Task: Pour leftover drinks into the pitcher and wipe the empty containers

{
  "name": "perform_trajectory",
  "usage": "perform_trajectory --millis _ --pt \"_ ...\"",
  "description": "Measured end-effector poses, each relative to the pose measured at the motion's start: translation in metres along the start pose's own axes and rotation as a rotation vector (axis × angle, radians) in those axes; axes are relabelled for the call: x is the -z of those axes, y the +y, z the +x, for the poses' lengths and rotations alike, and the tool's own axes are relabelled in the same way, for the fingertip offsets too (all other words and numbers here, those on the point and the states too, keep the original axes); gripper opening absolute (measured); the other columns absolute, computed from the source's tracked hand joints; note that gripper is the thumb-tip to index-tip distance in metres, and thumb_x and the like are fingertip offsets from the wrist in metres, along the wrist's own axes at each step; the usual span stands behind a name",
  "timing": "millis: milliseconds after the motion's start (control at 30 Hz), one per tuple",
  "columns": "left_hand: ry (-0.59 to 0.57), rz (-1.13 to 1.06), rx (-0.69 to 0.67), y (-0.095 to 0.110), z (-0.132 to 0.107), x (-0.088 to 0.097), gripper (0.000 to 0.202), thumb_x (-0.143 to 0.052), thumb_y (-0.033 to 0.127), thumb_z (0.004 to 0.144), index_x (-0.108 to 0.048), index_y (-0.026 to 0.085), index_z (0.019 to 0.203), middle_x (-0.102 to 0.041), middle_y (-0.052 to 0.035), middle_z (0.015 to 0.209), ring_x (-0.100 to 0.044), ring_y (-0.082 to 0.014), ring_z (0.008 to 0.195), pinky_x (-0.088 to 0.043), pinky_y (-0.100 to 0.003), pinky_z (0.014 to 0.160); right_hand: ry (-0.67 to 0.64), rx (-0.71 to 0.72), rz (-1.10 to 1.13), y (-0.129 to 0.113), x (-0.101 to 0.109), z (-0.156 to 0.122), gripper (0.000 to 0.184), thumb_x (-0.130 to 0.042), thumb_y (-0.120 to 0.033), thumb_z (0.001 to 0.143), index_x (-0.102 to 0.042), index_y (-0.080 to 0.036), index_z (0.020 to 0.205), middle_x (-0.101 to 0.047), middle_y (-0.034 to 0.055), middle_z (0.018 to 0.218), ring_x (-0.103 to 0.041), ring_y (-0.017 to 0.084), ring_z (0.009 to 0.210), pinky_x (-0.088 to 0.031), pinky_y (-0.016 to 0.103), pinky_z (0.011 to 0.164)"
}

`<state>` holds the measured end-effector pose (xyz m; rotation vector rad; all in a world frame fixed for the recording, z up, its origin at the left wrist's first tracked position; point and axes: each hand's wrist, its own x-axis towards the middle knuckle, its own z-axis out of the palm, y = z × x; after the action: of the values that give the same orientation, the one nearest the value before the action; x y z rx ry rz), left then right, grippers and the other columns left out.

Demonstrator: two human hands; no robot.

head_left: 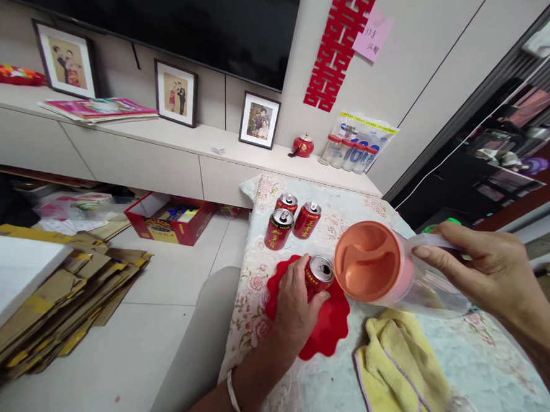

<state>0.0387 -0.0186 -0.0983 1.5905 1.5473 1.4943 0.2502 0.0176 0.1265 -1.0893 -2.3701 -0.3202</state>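
My left hand [292, 300] is wrapped round an opened red drink can [320, 274], which stands upright over a red scalloped plate [332, 334]. In my right hand [481, 262] is the handle of a clear pitcher [431, 287] with an orange lid [367, 261]. The pitcher is tipped on its side, its lid facing left close beside the can's top. I cannot make out any stream between them. Behind the plate three more red cans [280, 230] stand grouped on the flowered tablecloth [257, 267].
A yellow towel [400, 369] lies in front of the pitcher. Framed photos [260, 119], a red jar [303, 145] and small red-lidded jars [348, 154] line the cabinet top. On the floor at left are flattened cardboard [64, 299] and a red box [172, 218].
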Motion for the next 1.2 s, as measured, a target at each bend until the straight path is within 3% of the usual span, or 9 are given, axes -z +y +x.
perform_trajectory --millis 167,433,700,833,1000,1200 --pt "0.004 -0.004 0.012 0.001 -0.001 -0.001 0.072 -0.075 0.007 0.078 -0.049 0.019 0.145 -0.065 -0.0174 0.145 -0.06 -0.0357 0.139 -0.05 -0.057 0.117 0.003 0.022 -0.003 0.001 -0.001 -0.001 0.054 -0.061 -0.061 0.098 -0.066 -0.016 0.069 -0.05 -0.004 0.047 -0.042 0.008 0.04 -0.032 0.022 0.039" --pt "-0.001 -0.01 0.025 0.002 -0.001 0.0 0.073 -0.075 0.007 0.078 -0.05 0.019 0.146 -0.065 -0.0167 0.144 -0.061 -0.0347 0.139 -0.05 -0.054 0.116 0.022 0.03 0.028 0.002 -0.005 -0.002 0.053 -0.063 -0.058 0.098 -0.058 -0.019 0.063 -0.039 -0.0071 0.048 -0.034 0.006 0.041 -0.028 0.021 0.039" --pt "0.0 -0.022 0.013 -0.001 0.0 -0.001 0.072 -0.074 0.009 0.079 -0.05 0.017 0.146 -0.065 -0.0187 0.145 -0.06 -0.0361 0.139 -0.05 -0.056 0.117 0.043 0.014 0.027 0.005 -0.011 -0.008 0.05 -0.063 -0.058 0.098 -0.061 -0.019 0.067 -0.042 -0.0063 0.05 -0.035 0.007 0.043 -0.028 0.023 0.041" --pt "-0.004 -0.021 0.012 -0.003 0.0 -0.001 0.073 -0.074 0.009 0.078 -0.05 0.018 0.146 -0.064 -0.0182 0.145 -0.06 -0.0361 0.139 -0.049 -0.057 0.117 0.055 -0.071 0.081 0.006 -0.018 -0.015 0.049 -0.066 -0.057 0.096 -0.061 -0.019 0.066 -0.043 -0.0056 0.052 -0.036 0.007 0.045 -0.028 0.024 0.043" --pt "-0.021 -0.039 0.009 -0.001 0.001 0.001 0.072 -0.073 0.012 0.079 -0.049 0.017 0.146 -0.064 -0.0184 0.145 -0.06 -0.036 0.139 -0.049 -0.057 0.116 0.127 -0.278 0.278 0.012 -0.029 -0.027 0.047 -0.079 -0.054 0.084 -0.061 -0.018 0.06 -0.039 -0.0061 0.051 -0.034 0.008 0.047 -0.025 0.025 0.045" --pt "-0.043 -0.04 0.046 0.001 0.002 0.003 0.068 -0.073 0.017 0.08 -0.05 0.019 0.144 -0.064 -0.0176 0.147 -0.06 -0.0361 0.139 -0.049 -0.058 0.116 0.368 -0.469 0.444 0.031 -0.044 -0.034 0.05 -0.079 -0.058 0.082 -0.058 -0.02 0.058 -0.044 -0.0043 0.055 -0.037 0.011 0.054 -0.028 0.028 0.049"
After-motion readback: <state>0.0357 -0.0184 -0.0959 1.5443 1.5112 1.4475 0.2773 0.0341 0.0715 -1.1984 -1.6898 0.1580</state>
